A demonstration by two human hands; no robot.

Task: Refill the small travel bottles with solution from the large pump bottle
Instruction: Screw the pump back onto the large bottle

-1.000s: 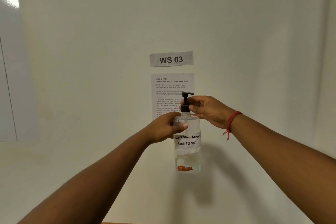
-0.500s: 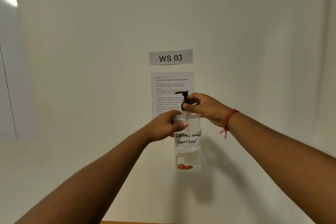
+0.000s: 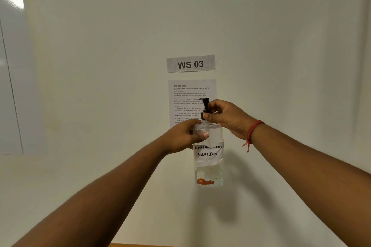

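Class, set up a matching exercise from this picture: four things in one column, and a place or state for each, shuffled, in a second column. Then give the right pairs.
Things:
1. left hand
2. right hand
3. sign
4. thread

Places or states:
A. reads WS 03, on the wall
B. tied round the right wrist
C. grips the bottle below its neck
D. pinches the black pump

Pairs: 1-C, 2-D, 3-A, 4-B

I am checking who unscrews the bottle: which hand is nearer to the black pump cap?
Right. The right hand pinches the black pump cap at its collar; the left hand grips the clear bottle lower, below the cap.
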